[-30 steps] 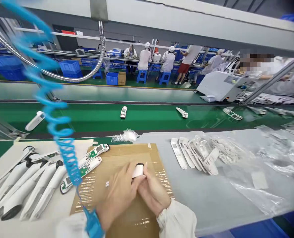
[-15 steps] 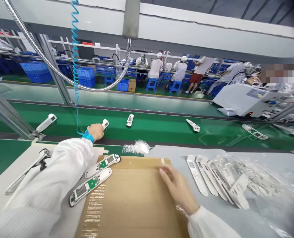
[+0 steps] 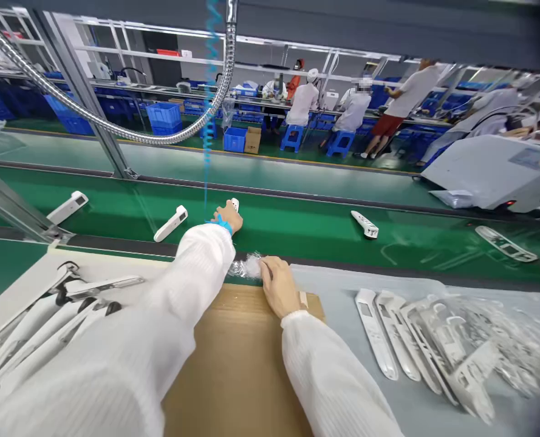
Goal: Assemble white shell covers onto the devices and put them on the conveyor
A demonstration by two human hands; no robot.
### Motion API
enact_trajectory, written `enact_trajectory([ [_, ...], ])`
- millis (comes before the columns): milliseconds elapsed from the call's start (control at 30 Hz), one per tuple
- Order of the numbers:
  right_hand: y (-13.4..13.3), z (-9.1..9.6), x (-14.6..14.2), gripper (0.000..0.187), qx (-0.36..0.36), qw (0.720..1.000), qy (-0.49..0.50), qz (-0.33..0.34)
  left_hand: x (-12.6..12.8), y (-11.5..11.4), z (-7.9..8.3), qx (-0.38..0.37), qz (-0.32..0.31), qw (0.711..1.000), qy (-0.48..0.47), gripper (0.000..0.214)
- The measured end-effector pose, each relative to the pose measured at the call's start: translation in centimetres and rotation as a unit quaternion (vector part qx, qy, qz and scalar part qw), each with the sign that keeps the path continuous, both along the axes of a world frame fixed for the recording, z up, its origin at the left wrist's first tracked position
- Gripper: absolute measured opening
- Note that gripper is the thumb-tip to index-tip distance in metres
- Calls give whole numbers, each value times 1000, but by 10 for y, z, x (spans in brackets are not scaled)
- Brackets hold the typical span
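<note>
Clear crinkled plastic touches the right hand.

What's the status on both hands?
Left hand at white device on belt, grip unclear. Right hand on cardboard, beside plastic wad. Blue coiled cord rising from left wrist.

There was my left sleeve, white with fine ribbing, and at its cuff a bright blue wrist strap! Beneath it lay the green conveyor belt, with a brown cardboard sheet nearer me, white plastic casings on the right, and blue crates and red shorts far off.
</note>
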State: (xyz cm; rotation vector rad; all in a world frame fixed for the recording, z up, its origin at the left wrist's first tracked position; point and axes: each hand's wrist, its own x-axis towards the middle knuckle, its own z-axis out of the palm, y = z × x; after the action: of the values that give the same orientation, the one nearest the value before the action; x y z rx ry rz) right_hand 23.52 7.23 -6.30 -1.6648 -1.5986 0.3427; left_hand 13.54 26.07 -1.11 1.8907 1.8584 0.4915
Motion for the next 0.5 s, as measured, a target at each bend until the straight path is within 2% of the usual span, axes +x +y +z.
enact_trajectory([
  [100,-8,4,10,27,-1,1000,7,2,-25,-18,25,17,-57,997,-39,41],
  [200,-35,25,16,34,48,998,41,-30,-55,-50,65,40,-141,985,-89,56],
  [300,-66,50,10,28,53,989,128,-44,-78,-100,95,0,-230,943,-242,62],
  [333,-75,56,5,27,38,986,156,-40,-83,-120,98,-35,-243,920,-307,61],
  [400,-93,64,-5,26,16,980,194,-30,-88,-162,93,-116,-224,879,-404,53],
  [433,-100,67,-10,25,16,979,204,-26,-89,-182,86,-156,-206,867,-426,47],
  [500,-110,72,-15,24,37,979,200,-13,-89,-217,68,-203,-189,860,-428,43],
])
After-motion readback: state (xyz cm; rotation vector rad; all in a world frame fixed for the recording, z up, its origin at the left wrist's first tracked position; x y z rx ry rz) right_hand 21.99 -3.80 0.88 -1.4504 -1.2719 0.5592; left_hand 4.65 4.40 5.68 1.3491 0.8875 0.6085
